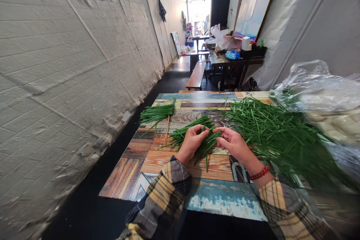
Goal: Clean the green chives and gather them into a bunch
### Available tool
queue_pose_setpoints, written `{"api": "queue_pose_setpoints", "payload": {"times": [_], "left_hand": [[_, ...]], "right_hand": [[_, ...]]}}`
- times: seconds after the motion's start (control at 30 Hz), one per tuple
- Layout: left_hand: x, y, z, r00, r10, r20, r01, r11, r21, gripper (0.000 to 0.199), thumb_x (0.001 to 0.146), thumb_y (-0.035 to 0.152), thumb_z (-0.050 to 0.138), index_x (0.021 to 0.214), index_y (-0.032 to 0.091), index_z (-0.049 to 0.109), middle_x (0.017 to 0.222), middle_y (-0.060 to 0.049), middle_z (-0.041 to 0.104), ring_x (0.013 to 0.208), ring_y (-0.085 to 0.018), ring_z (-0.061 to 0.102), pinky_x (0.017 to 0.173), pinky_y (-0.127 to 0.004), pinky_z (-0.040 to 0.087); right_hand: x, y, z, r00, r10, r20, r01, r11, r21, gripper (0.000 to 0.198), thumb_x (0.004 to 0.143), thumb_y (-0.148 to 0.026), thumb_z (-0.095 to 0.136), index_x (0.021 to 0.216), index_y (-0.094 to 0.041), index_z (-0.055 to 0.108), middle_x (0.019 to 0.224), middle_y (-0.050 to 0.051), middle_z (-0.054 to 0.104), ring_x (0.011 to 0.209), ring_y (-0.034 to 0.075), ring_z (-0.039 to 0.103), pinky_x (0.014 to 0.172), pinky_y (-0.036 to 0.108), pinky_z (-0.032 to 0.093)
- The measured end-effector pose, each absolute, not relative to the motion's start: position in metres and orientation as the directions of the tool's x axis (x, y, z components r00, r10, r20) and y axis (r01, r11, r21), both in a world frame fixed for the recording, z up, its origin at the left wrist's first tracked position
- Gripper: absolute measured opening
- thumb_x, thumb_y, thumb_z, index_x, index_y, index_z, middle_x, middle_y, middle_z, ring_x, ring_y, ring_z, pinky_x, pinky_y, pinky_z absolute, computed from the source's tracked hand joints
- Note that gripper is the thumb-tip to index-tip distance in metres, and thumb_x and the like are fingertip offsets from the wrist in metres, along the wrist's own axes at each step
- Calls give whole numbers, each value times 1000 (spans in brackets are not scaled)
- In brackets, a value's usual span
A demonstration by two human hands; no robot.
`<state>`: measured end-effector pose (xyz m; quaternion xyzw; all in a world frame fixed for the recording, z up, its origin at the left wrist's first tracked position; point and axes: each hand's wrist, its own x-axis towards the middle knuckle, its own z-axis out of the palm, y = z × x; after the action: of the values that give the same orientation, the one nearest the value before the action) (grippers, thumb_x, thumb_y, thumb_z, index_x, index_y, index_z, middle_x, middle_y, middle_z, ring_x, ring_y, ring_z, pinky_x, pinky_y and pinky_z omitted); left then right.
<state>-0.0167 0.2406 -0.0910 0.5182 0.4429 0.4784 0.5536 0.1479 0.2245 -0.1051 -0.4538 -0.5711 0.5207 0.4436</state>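
My left hand [194, 140] is closed over a small bunch of garlic chives [181, 133], whose green stalks stick out on both sides of it. Against the right part of this bunch, my right hand [229, 138] has its thumb and fingers pinched on some stalks; whether a thin stick is also between them I cannot tell. A neat row of chives [157, 113] lies at the left of the table, with a thin wooden skewer [168, 127] at its right end. To the right of my hands spreads a large loose pile of chives [258, 123].
The patterned table [160, 157] has its left edge near a white brick wall [70, 63]. Clear plastic bags [315, 86] bulge at the far right. Beyond stand a wooden bench [197, 76] and a dark table [222, 60] holding bags and boxes.
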Motion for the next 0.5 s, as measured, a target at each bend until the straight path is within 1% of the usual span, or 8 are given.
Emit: {"api": "queue_pose_setpoints", "payload": {"times": [0.17,0.27,0.33,0.5], "left_hand": [[-16,240,-88,158,987,-2,-29,6,1000,38,67,48,72,59,12,59,53,3,48,50,-6,37,49,-20,27],[-17,241,-90,160,987,13,13,-15,1000,40,71,49,68,57,13,57,51,4,47,48,-6,35,48,-21,25],[-18,242,-91,169,985,26,20,-30,999,38,73,48,66,59,13,58,53,3,50,48,-6,37,48,-21,26],[-18,243,-92,191,981,23,-22,-19,1000,27,75,40,66,78,14,62,59,3,55,49,-7,41,50,-21,30]], "right_hand": [[147,225,-107,-206,978,30,47,40,-998,30,73,-29,58,100,-17,60,59,-3,58,50,10,52,47,22,39],[147,225,-107,-212,977,32,53,44,-998,30,74,-29,58,101,-17,60,60,-3,58,52,11,53,47,22,39],[147,225,-107,-213,977,30,58,43,-997,30,74,-30,58,101,-16,59,61,-3,58,52,11,53,48,23,40],[148,225,-106,-210,977,35,111,59,-992,31,75,-30,56,102,-16,59,63,-2,59,53,11,53,48,23,40]]}}
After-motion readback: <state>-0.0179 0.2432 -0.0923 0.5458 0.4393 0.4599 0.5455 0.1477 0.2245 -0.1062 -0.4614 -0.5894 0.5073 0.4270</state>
